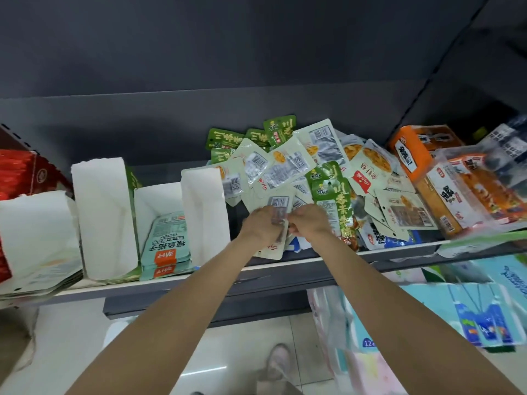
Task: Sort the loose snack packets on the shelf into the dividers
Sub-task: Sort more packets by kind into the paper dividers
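Shelf point(285, 265): dark shop shelf with white dividers point(98, 218).
Loose heap point(299, 166): pale and green snack packets, right of the dividers.
Held packets point(278, 223): light, floppy, slick; best pinched at an edge; long axis runs front to back.
Grip: left hand point(261, 226) and right hand point(309, 222) both pinch them.

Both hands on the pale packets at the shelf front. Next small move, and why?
Probably lift the gathered pale packets clear of the pile and carry them left toward the white dividers. Left hand and right hand both pinch them at the shelf's front edge, while the divider slot to the left holds only teal packets, so which slot suits them is unclear.
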The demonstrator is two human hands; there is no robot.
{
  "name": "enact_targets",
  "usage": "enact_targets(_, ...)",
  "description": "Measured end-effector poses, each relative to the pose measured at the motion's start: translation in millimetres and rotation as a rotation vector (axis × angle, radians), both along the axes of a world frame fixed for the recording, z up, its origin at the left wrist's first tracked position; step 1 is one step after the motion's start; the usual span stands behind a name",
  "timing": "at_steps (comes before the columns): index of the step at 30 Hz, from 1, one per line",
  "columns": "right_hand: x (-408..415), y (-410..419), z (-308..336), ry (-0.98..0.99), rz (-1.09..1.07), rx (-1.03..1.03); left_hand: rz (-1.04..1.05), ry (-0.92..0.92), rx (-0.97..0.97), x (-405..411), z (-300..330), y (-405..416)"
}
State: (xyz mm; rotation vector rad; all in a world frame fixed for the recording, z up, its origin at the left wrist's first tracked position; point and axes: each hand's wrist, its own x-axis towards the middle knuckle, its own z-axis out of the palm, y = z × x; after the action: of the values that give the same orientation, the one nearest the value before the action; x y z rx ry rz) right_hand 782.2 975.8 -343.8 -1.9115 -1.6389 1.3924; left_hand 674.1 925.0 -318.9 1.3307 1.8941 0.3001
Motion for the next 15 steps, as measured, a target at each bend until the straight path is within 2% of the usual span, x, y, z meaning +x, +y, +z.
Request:
enact_targets(4, 6.2, -1.1, 2.6, -0.028, 0.019, 0.037, -0.085, -0.017, 0.015, -3.3, 11.7, -5.2)
enact_targets(7, 9.8, -1.5, 4.3, -0.131, 0.037, 0.103, -0.257, -0.051, 0.011, -6.2, 9.3, -15.8)
enact_targets(10, 9.5, -8.6, 12.8, -0.284, 0.067, 0.147, -0.476, 0.178, -0.071, -7.0, -8.1, -21.5)
enact_targets(12, 9.7, -11.4, 15.5, -0.340, 0.091, 0.195, -0.519, 0.324, 0.002, -5.2, -17.0, -22.6)
enact_targets(15, 14.0, -7.3, 12.0, -0.345, 0.049, 0.191, -0.534, 0.392, 0.118, -4.5, -20.8, -23.4)
